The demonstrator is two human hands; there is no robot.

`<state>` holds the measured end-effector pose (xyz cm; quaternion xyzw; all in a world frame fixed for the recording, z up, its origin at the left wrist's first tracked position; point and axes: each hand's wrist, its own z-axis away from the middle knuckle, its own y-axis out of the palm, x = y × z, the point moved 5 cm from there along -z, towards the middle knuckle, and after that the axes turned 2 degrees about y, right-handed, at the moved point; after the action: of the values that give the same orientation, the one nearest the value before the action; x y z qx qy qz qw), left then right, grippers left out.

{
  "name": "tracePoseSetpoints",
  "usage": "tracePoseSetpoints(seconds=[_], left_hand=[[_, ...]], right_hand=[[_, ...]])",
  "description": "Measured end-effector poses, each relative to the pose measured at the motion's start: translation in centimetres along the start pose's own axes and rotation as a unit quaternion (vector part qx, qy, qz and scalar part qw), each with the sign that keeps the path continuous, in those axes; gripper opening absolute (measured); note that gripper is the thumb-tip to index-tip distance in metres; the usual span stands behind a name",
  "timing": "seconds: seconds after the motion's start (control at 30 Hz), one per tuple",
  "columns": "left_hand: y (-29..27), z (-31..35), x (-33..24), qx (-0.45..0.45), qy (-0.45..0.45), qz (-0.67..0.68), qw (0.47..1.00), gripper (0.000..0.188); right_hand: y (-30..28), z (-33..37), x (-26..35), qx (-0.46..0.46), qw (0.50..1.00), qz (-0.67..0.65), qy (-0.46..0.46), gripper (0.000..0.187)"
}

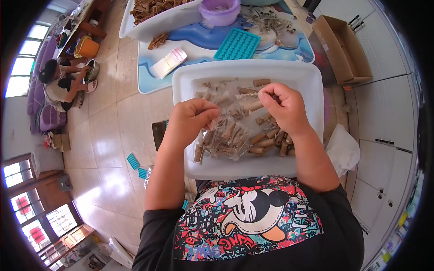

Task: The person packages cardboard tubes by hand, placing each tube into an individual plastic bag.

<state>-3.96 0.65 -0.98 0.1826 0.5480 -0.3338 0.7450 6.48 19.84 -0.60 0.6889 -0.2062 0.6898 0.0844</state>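
Note:
Both my hands are over a white plastic tub (312,90) of small brown cylinders (263,82). My left hand (192,119) is closed in a pinch on a clear plastic bag (220,101), whose film spreads beside the fingertips. Opposite it, my right hand (287,110) pinches the end of a thin, pale, stringy piece (247,95) that I cannot name. Under the left hand lies a pile of bagged cylinders (228,141); loose ones (267,137) are heaped below the right hand.
Beyond the tub, a blue patterned table (147,72) bears a teal mold tray (237,44), a stack of plastic bags (168,62), a purple basin (219,13) and a white bin (131,29) of brown pieces. A cardboard box (341,49) stands right. A person (58,86) sits far left.

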Motion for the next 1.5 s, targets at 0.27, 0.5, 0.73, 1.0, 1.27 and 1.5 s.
tracePoseSetpoints(seconds=[0.27, 0.5, 0.73, 1.0, 1.27, 1.5], left_hand=[[0.8, 0.1, -0.2, 0.084, -0.022, -0.108, 0.990, 0.011], [1.9, -0.1, -0.7, 0.172, -0.058, -0.046, 0.982, 0.013], [3.2, -0.3, 1.0, 0.179, -0.042, 0.042, 0.982, 0.032], [4.1, 0.2, 0.4, 0.114, -0.023, -0.020, 0.993, 0.032], [4.3, 1.1, -0.2, 0.028, 0.061, -0.113, 0.991, 0.017], [4.3, 0.9, 0.9, 0.146, -0.056, 0.081, 0.984, 0.018]], right_hand=[[0.3, -0.4, -0.1, 0.099, 0.991, 0.003, 0.091, 0.016], [0.4, -0.7, -1.5, 0.105, 0.987, -0.087, 0.090, 0.015], [1.2, -0.1, -0.8, 0.122, 0.986, -0.090, 0.075, 0.014], [1.9, -0.2, -1.7, 0.080, 0.988, -0.108, 0.083, 0.019], [2.6, 0.1, -2.4, 0.086, 0.965, -0.198, 0.152, 0.018], [1.9, -0.2, -1.0, 0.180, 0.976, -0.076, 0.100, 0.014]])
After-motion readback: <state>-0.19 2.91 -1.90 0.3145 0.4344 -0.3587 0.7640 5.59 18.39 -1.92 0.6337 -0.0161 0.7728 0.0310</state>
